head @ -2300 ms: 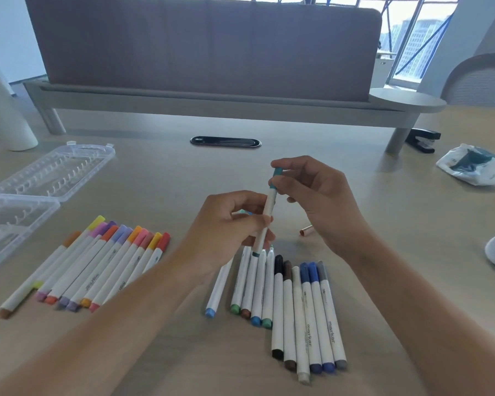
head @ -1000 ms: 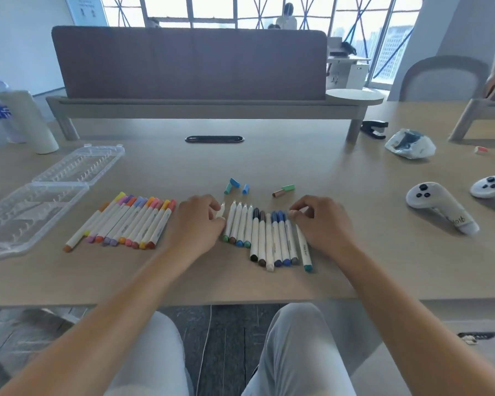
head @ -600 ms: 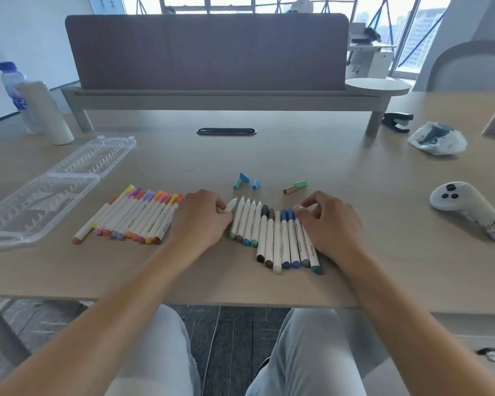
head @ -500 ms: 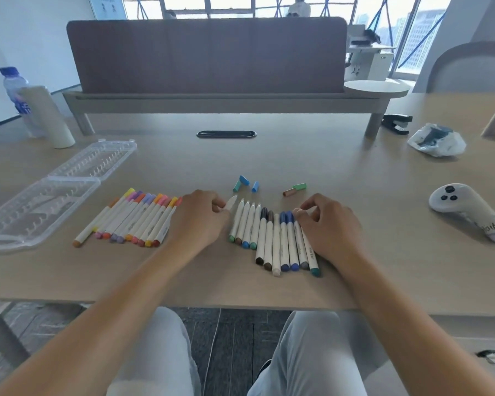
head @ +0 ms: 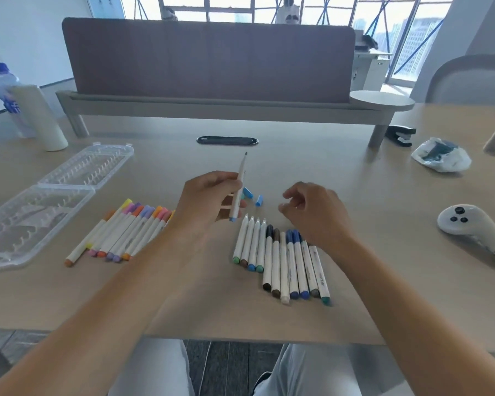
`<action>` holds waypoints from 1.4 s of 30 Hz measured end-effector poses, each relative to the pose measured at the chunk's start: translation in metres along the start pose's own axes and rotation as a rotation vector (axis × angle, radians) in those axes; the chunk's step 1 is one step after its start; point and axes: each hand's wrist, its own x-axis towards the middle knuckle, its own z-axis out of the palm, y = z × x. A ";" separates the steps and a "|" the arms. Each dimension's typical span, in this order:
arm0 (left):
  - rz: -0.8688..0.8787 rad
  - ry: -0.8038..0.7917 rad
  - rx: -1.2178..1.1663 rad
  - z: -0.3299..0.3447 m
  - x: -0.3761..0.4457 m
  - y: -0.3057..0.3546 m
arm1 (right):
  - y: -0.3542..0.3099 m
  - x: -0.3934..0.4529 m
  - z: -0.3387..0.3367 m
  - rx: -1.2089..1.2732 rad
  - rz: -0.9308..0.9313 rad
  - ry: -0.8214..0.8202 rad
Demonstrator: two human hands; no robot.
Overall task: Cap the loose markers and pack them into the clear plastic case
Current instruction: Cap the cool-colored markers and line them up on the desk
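Observation:
My left hand (head: 209,202) holds an uncapped white marker (head: 239,187) with a light blue end, tip pointing up and away, above the table. My right hand (head: 316,214) hovers to its right with loosely curled fingers, holding nothing. Loose blue caps (head: 258,200) lie on the table between the hands. Below them lies a row of white markers (head: 280,261), the left few uncapped. A second row of capped warm-coloured markers (head: 123,232) lies to the left. The open clear plastic case (head: 40,207) sits at far left.
A white controller (head: 475,227) lies at right, a crumpled bag (head: 440,155) and black stapler (head: 400,135) behind it. A paper roll (head: 43,118) and water bottle (head: 6,92) stand at back left. A desk divider (head: 209,61) closes off the far side.
My left hand has lifted one uncapped marker out of the row and raised it. My right hand has come off the row of markers and now hovers above the table.

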 end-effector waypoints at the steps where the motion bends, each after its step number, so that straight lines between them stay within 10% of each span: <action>1: -0.012 -0.006 -0.048 -0.001 0.006 0.001 | -0.005 0.009 0.002 -0.011 -0.016 -0.015; 19: 0.014 -0.066 -0.117 -0.001 0.056 -0.012 | -0.010 0.068 0.036 -0.218 -0.073 -0.214; 31: 0.070 -0.256 0.046 -0.007 0.043 -0.019 | -0.005 0.050 0.008 0.986 0.158 -0.065; 42: 0.091 -0.331 0.177 -0.006 0.036 -0.021 | -0.012 0.046 0.005 0.967 0.001 -0.088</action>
